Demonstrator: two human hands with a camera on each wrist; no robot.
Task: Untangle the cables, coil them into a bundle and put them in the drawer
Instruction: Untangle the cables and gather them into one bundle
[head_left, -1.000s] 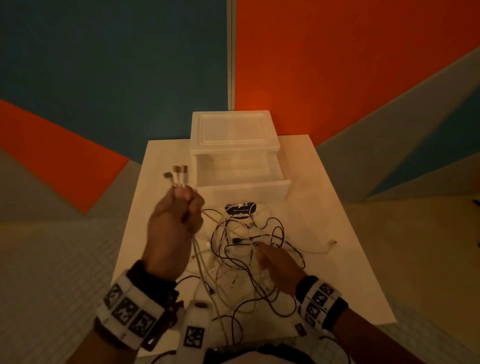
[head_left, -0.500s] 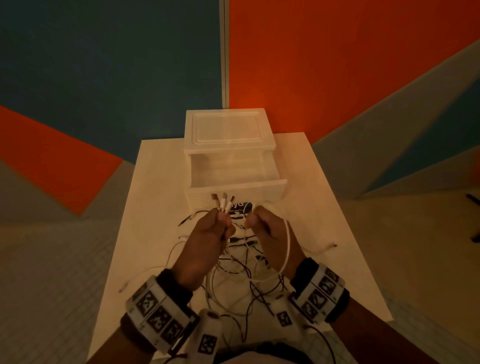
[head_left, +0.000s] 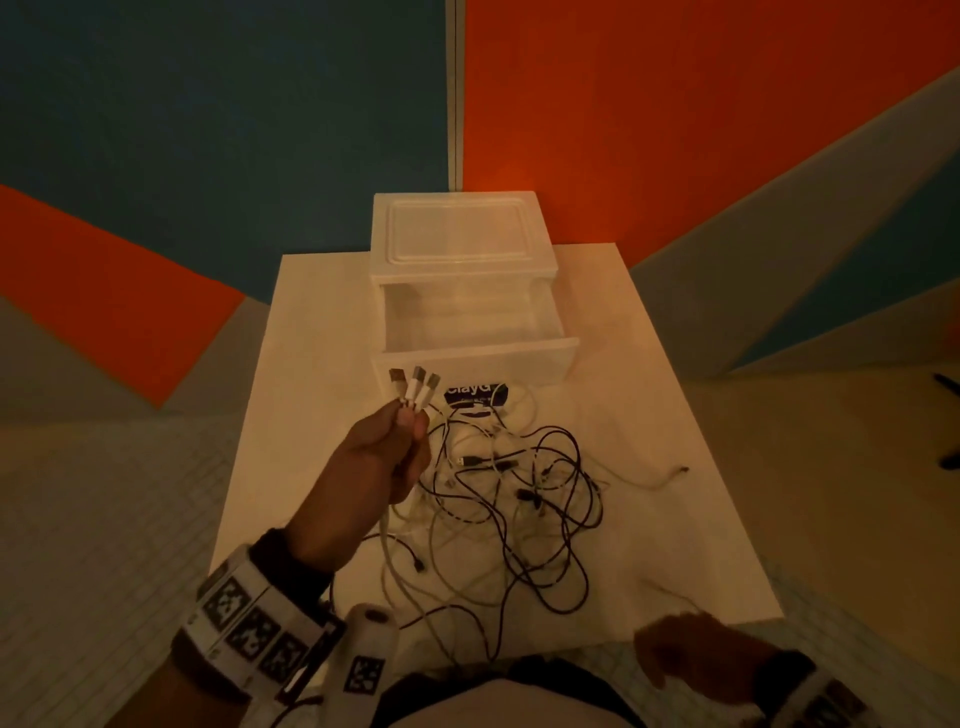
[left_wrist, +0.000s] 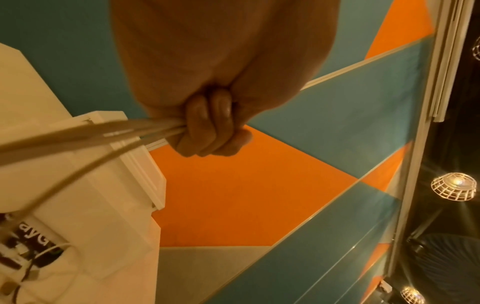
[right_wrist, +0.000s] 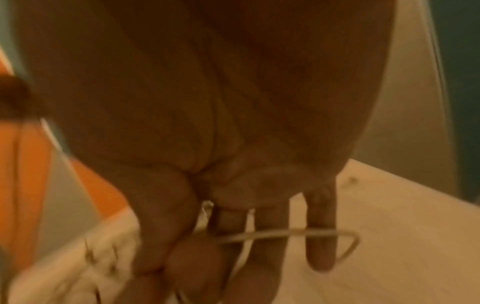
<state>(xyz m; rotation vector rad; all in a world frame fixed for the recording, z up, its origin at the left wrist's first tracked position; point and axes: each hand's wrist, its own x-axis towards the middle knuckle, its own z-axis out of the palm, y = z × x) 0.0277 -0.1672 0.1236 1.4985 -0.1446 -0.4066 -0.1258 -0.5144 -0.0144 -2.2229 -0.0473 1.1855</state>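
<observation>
a: looking from the left, the left hand (head_left: 387, 457) is raised over the table (head_left: 291, 395), fist curled round three white cables (head_left: 395, 561); their plugs (head_left: 414, 387) stick up above the knuckles, in front of the drawer (head_left: 475, 358).
b: how tight is that hold?
a: the left wrist view shows the fingers (left_wrist: 207, 125) folded fully over the strands, which run out taut toward the lower left. the thumb is hidden there.
b: and the rest of the cables?
a: a tangle (head_left: 519, 499) of black and white leads lies on the table between the drawer and the person, with one white end (head_left: 670, 473) trailing off to the right. a dark label (head_left: 475, 396) sits just before the drawer front, partly covered by leads.
b: the drawer itself?
a: pulled out of its white box (head_left: 462, 234).
b: the right hand?
a: the right hand (head_left: 696, 649) is low at the table's near edge, dim and partly cut off. its wrist view is blurred: fingers (right_wrist: 320, 236) point down, slightly apart, a thin pale cable (right_wrist: 285, 234) crossing them; thumb and forefinger look pressed together low down, but whether they pinch it i cannot tell.
</observation>
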